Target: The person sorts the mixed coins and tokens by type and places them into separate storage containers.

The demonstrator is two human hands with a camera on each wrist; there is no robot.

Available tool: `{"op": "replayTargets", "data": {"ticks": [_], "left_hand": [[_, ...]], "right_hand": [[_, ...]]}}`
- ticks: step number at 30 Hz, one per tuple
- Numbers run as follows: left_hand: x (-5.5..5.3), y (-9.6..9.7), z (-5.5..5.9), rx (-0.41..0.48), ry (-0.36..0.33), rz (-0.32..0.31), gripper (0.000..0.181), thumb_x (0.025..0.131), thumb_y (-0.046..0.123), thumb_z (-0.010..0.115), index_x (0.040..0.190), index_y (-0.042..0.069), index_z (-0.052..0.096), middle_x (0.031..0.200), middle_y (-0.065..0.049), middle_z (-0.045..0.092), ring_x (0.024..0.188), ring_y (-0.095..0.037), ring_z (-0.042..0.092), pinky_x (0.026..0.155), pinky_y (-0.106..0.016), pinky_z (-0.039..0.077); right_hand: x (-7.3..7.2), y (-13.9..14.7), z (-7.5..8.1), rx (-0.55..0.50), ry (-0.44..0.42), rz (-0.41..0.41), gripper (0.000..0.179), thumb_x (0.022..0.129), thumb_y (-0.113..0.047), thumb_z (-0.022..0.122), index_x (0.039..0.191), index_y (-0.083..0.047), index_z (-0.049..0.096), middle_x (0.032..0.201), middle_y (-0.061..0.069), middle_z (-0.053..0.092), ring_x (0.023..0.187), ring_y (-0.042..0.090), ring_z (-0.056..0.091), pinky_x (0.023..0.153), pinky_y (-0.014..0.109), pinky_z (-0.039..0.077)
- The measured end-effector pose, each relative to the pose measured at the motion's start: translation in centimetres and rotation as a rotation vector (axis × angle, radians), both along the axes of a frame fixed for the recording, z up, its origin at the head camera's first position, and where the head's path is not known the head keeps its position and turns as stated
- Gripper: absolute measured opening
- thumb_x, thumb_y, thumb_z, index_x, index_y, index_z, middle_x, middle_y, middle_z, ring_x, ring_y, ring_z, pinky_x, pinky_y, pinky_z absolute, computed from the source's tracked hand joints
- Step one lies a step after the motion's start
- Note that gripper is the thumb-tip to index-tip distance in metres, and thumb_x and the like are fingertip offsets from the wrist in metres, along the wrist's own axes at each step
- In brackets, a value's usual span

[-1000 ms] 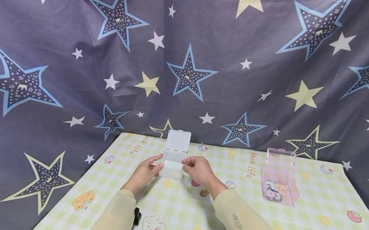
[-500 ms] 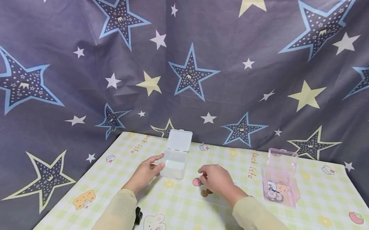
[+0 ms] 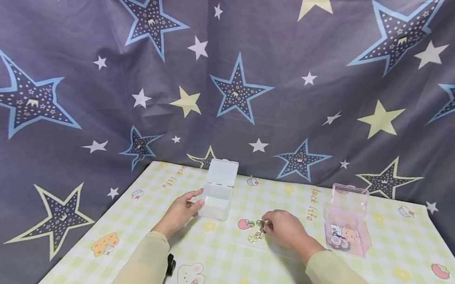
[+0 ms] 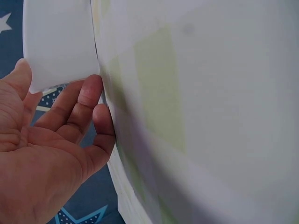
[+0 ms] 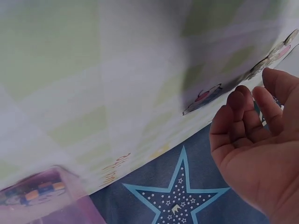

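Note:
A small white lidded box [image 3: 214, 206] stands at the back of the table with its lid [image 3: 222, 173] raised. My left hand [image 3: 178, 213] holds its left side, thumb at the front rim and fingers along the wall. In the left wrist view, the box wall [image 4: 60, 42] lies between thumb and fingers. To the right, several shiny gold coin-like discs [image 3: 253, 237] lie loosely together on the cloth. My right hand [image 3: 287, 228] is at them, fingertips down by the nearest discs. In the right wrist view its fingers bend loosely, with nothing visible between them.
A clear pink box [image 3: 345, 233] with its lid up stands at the right, cartoon pictures showing in it. The checked tablecloth [image 3: 146, 264] carries printed drawings. A dark curtain with stars [image 3: 229, 128] hangs right behind the table.
My right hand has moved from the white box rightward and toward me to the gold discs, which now show more fully. The left hand stays at the box.

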State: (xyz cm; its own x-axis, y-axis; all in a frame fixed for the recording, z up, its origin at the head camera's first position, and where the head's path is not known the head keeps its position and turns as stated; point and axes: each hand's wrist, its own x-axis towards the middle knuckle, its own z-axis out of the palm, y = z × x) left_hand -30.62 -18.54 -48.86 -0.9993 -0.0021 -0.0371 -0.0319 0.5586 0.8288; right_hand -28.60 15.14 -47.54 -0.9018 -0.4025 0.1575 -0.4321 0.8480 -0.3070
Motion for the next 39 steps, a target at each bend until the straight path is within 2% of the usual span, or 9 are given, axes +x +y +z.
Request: {"op": "replayTargets", "data": {"ticks": [6,11,16,20,24,33,39], "left_hand": [[-0.2,0.1,0.3,-0.010,-0.012,-0.004,0.055,0.109,0.042,0.062,0.161,0.032,0.049,0.129,-0.013,0.076,0.102,-0.023,0.076,0.088,-0.040,0.058],[-0.2,0.1,0.4,-0.008,-0.016,-0.008,0.055,0.109,0.043,0.062,0.162,0.033,0.049,0.130,-0.012,0.076,0.104,-0.023,0.075,0.086,-0.038,0.057],[-0.1,0.1,0.4,-0.002,-0.017,-0.008,0.055,0.109,0.042,0.063,0.162,0.033,0.049,0.130,-0.013,0.076,0.105,-0.023,0.076,0.088,-0.040,0.058],[0.0,0.1,0.3,0.000,-0.018,-0.003,0.055,0.109,0.041,0.063,0.161,0.031,0.050,0.129,-0.014,0.076,0.106,-0.025,0.076,0.091,-0.044,0.059],[0.1,0.0,0.1,0.007,-0.015,0.003,0.055,0.109,0.043,0.063,0.161,0.030,0.050,0.128,-0.015,0.076,0.105,-0.024,0.076,0.095,-0.047,0.059],[0.1,0.0,-0.1,0.011,-0.007,0.008,0.055,0.108,0.041,0.064,0.160,0.028,0.052,0.119,-0.012,0.079,0.100,-0.022,0.075,0.085,-0.037,0.057],[0.0,-0.1,-0.2,0.017,-0.003,0.003,0.055,0.108,0.040,0.065,0.161,0.029,0.051,0.119,-0.011,0.079,0.100,-0.022,0.075,0.088,-0.040,0.058]], "right_hand": [[-0.1,0.2,-0.3,-0.006,0.009,0.012,0.015,0.094,-0.008,0.077,0.107,-0.014,0.081,0.095,-0.001,0.077,0.090,0.018,0.072,0.085,0.042,0.062],[-0.3,0.1,-0.5,-0.001,0.002,-0.002,0.014,0.095,-0.011,0.078,0.108,-0.015,0.081,0.097,0.000,0.078,0.093,0.019,0.073,0.086,0.043,0.062],[-0.7,-0.4,-0.4,0.017,-0.029,-0.055,0.014,0.096,-0.020,0.079,0.110,-0.018,0.081,0.096,-0.002,0.077,0.088,0.016,0.071,0.081,0.044,0.061],[-1.0,-0.9,-0.4,0.041,-0.044,-0.096,0.009,0.096,-0.025,0.077,0.104,-0.023,0.080,0.091,-0.005,0.076,0.080,0.014,0.066,0.072,0.043,0.058],[-1.1,-1.4,-0.4,0.082,-0.052,-0.124,0.007,0.096,-0.029,0.076,0.100,-0.025,0.078,0.092,-0.004,0.078,0.079,0.016,0.066,0.069,0.044,0.058],[-1.5,-1.8,-0.8,0.084,-0.053,-0.162,0.005,0.096,-0.031,0.077,0.096,-0.027,0.079,0.093,-0.004,0.078,0.086,0.021,0.072,0.072,0.045,0.060],[-1.5,-1.9,-0.8,0.077,-0.044,-0.161,0.006,0.096,-0.030,0.078,0.091,-0.026,0.078,0.087,-0.005,0.076,0.084,0.019,0.071,0.073,0.044,0.060]]}}
